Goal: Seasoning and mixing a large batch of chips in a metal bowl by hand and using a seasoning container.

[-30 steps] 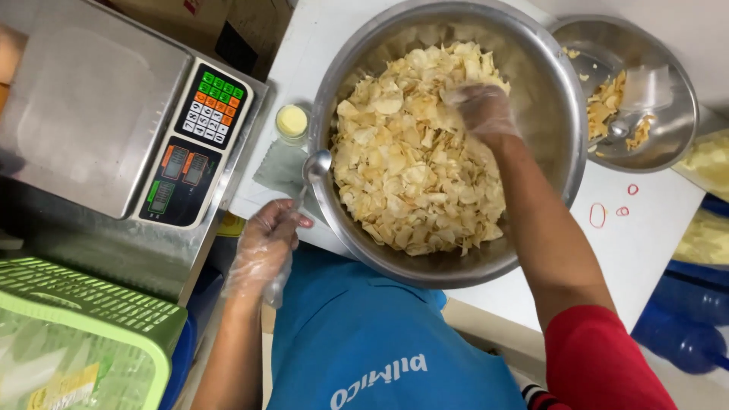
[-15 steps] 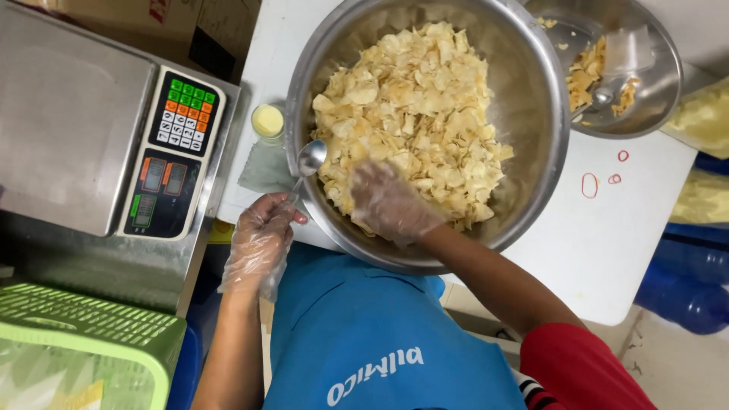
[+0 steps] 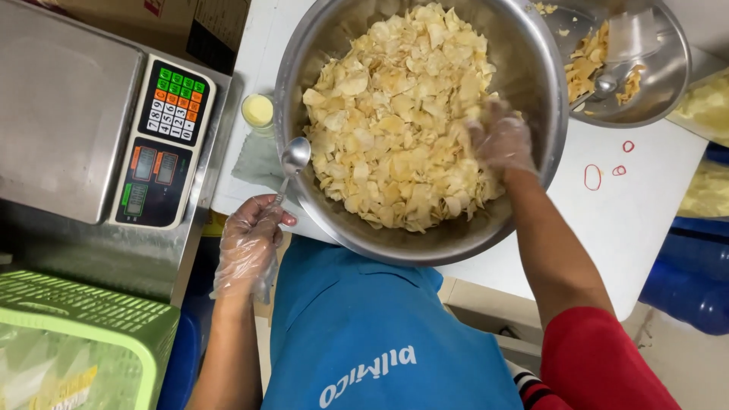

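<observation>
In the head view, the right hand [image 3: 501,140], in a clear plastic glove, is pressing into the heap of potato chips [image 3: 402,114] at the right side of the pile, its fingers curled down among the chips; whether they are closing on any cannot be told. The chips are filling a big steel bowl [image 3: 531,68] that is sitting on the white table [image 3: 645,220], its near rim overhanging the table edge above the person's blue apron [image 3: 364,334]. The left hand [image 3: 250,247], gloved too, is pinching the handle of a metal spoon [image 3: 292,161], the fingers closed around it; the spoon's bowl is lying just outside the big bowl's left rim. A small yellow-filled cup [image 3: 257,111] is standing near the spoon. A weighing scale [image 3: 91,129] with coloured keys is sitting to the left, a green plastic basket [image 3: 83,319] below it. A smaller steel bowl [image 3: 661,83] with a few chips is standing at the upper right, and red rubber bands [image 3: 592,177] are lying on the table beside it.
</observation>
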